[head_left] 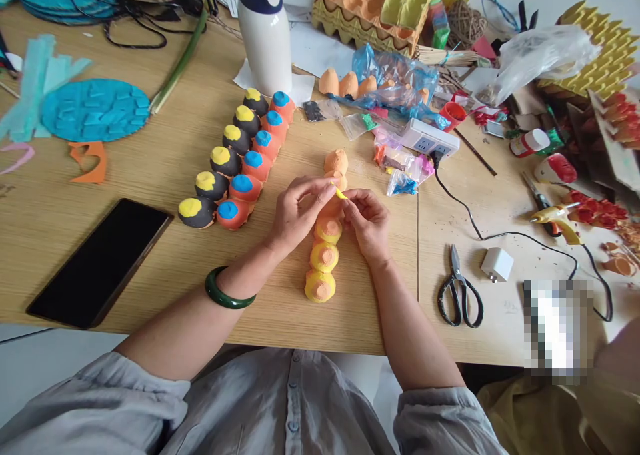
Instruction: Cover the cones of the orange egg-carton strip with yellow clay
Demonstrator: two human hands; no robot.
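Note:
A small strip of yellow clay [339,192] is pinched between the fingertips of both my hands. My left hand [299,210] grips its upper end, and my right hand [369,223] has its thumb and finger at the lower end. Directly beneath them lies a row of orange egg-carton cups [336,161]. The cups nearest me [320,286] have yellow around their sides and bare orange tops. My hands hide part of the row's middle. To the left stand a black row with yellow tops [225,160] and an orange row with blue tops [257,165].
A phone [103,262] lies at left, scissors [459,288] and a charger [497,264] at right. Behind are a white bottle [267,42], clay packets [403,183] and a power strip [430,137] with a trailing cord. A glue gun [557,220] lies far right, near another person's arm.

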